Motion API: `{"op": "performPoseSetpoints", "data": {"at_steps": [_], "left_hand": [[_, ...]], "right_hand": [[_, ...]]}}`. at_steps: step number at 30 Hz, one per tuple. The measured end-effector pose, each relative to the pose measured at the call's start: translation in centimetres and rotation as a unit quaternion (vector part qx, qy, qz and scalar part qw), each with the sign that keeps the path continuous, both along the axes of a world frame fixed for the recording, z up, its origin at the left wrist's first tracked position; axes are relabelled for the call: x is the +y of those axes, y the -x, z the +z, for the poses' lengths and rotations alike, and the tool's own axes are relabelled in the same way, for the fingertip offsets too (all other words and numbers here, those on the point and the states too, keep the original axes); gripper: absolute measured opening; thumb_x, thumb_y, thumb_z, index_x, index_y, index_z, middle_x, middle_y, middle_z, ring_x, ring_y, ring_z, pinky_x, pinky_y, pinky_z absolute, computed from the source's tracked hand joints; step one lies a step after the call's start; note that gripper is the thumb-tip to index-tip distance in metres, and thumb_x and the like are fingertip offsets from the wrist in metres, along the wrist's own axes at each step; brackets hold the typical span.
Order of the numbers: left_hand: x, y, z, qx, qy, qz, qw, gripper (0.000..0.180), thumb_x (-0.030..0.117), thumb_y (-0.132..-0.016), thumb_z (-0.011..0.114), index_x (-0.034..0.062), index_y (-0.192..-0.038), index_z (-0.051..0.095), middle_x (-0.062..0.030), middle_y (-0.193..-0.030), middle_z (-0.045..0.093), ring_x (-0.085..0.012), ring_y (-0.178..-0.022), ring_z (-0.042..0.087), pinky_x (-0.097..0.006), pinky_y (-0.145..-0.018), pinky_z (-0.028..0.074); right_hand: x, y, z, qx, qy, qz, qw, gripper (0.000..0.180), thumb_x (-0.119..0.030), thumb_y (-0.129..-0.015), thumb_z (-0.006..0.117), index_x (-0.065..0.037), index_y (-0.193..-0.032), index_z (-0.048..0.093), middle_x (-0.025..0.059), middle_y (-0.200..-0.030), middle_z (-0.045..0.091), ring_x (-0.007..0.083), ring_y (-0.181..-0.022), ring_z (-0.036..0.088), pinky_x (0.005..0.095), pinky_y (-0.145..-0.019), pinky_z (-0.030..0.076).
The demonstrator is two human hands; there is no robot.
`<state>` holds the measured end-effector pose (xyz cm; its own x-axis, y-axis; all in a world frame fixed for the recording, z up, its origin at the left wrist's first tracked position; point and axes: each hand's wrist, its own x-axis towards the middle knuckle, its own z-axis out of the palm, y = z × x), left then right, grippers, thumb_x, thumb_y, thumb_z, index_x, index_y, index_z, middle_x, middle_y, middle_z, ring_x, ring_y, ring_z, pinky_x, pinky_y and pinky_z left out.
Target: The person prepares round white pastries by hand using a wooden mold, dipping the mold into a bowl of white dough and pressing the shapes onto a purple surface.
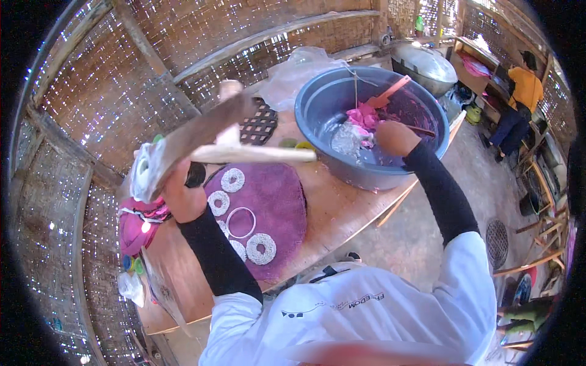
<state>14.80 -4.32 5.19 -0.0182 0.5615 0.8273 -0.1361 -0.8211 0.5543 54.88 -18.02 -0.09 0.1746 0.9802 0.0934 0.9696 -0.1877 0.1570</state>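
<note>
My left hand (pixel 185 194) is closed round a wooden press-like tool (pixel 223 125) with crossed bars, raised over the left of the table; motion blurs it. A white, round, dough-smeared part (pixel 146 171) sits at its left end. My right hand (pixel 395 138) reaches into a large blue-grey basin (pixel 314 116), fingers curled at the edge of a pink dough lump (pixel 363 114); my fingertips are partly hidden. White dough (pixel 348 140) lies beside it. On the table, a purple round mat (pixel 284 204) bears several white strand rings (pixel 261 249) and a thin pale hoop (pixel 241 208).
An orange-red spatula (pixel 390 91) leans in the basin. A dark lattice piece (pixel 257 125) and clear plastic sheeting (pixel 299 73) lie behind the mat. Pink cloth (pixel 137 232) is at the table's left. A person in orange (pixel 525 88) bends by shelves at far right.
</note>
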Motion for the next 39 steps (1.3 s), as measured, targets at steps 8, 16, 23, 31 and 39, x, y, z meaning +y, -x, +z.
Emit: {"op": "performPoseSetpoints", "data": {"at_steps": [8, 16, 23, 31, 39], "left_hand": [[-1.6, -4.0, 0.6, -0.237, -0.042, -0.668, 0.705, 0.025, 0.015, -0.065, 0.071, 0.0202, -0.084, 0.055, -0.0014, -0.095, 0.038, -0.0135, -0.087, 0.043, -0.031, -0.084, 0.033], [-1.0, 5.2, -2.7, -0.155, 0.282, -0.421, 0.848, 0.041, 0.009, -0.072, 0.059, 0.0083, -0.112, 0.049, -0.0149, -0.121, 0.045, -0.0236, -0.104, 0.049, -0.037, -0.081, 0.045], [-6.1, 7.3, -4.5, 0.292, -0.031, 0.202, 0.934, 0.035, 0.021, -0.062, 0.07, 0.0052, -0.091, 0.06, -0.0089, -0.081, 0.06, -0.0245, -0.076, 0.059, -0.033, -0.07, 0.045], [-8.7, 8.1, -3.8, 0.412, -0.002, 0.124, 0.903, 0.04, 0.028, -0.056, 0.072, 0.0077, -0.088, 0.061, -0.0108, -0.086, 0.061, -0.0292, -0.079, 0.058, -0.037, -0.072, 0.045], [-10.9, 4.7, -6.3, 0.382, 0.157, -0.062, 0.909, 0.033, 0.029, -0.058, 0.069, 0.0097, -0.083, 0.062, -0.0109, -0.074, 0.06, -0.031, -0.068, 0.058, -0.039, -0.06, 0.044]], "right_hand": [[-0.6, 24.0, 2.2, 0.933, 0.249, 0.173, 0.194, 0.075, -0.061, -0.083, 0.031, -0.005, -0.132, 0.028, 0.0192, -0.128, 0.039, 0.03, -0.101, 0.052, 0.0386, -0.082, 0.043], [-3.8, 25.1, 2.8, 0.983, 0.157, 0.075, 0.057, 0.067, -0.062, -0.078, 0.042, -0.013, -0.123, 0.038, 0.0147, -0.089, 0.049, 0.0162, -0.055, 0.044, 0.0249, -0.039, 0.036], [-1.8, 23.1, 2.6, 0.836, -0.142, 0.128, 0.515, 0.053, -0.033, -0.088, 0.043, -0.006, -0.131, 0.026, 0.007, -0.1, 0.05, 0.0101, -0.063, 0.048, 0.02, -0.046, 0.042], [-0.3, 25.3, 6.3, 0.558, -0.16, 0.351, 0.735, 0.087, -0.032, -0.072, 0.064, 0.009, -0.13, 0.015, 0.0222, -0.126, 0.035, 0.0278, -0.116, 0.037, 0.0365, -0.095, 0.029], [-0.8, 26.5, 2.3, 0.563, -0.023, 0.337, 0.754, 0.081, -0.026, -0.071, 0.066, 0.005, -0.13, 0.02, 0.0253, -0.129, 0.03, 0.0371, -0.122, 0.031, 0.0397, -0.1, 0.026]]}}
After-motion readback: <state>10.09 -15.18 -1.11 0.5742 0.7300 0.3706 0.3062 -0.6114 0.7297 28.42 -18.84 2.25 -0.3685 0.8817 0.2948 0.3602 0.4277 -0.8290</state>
